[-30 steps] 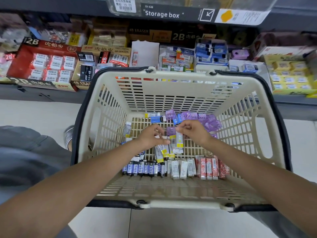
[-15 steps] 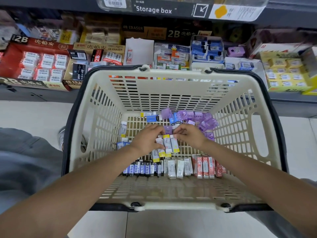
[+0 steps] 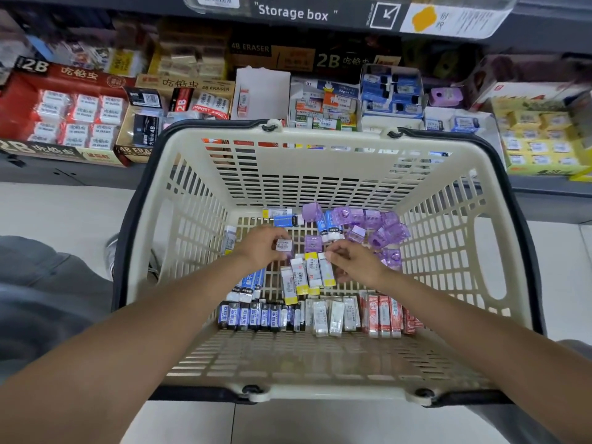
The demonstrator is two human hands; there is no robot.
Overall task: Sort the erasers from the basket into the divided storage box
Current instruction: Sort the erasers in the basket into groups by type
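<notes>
Both hands reach down into a cream plastic basket with slotted lattice walls and a dark rim handle folded flat around its edge. The left hand has its grip pinched on a small purple cube eraser, label face turned up toward the camera; the cube has no clear long axis. The right hand hangs with fingers loosely curled just beside a cluster of white-and-yellow erasers, which lie flat on the basket floor with their long axes running roughly away from the person, fanned slightly. Whether the right fingertips actually touch the nearest one is hard to tell.

Along the near side of the floor stand three tight rows on edge: dark blue sleeved erasers, clear-wrapped white erasers, and red-and-white erasers, all with long axes pointing away from the person. A loose heap of translucent purple cubes fills the far right corner, with a few blue-sleeved erasers lying crosswise at the far wall.

Bare lattice floor shows between the hands and the far wall, and along the left wall. Beyond the basket a shelf carries cardboard display boxes of erasers.
</notes>
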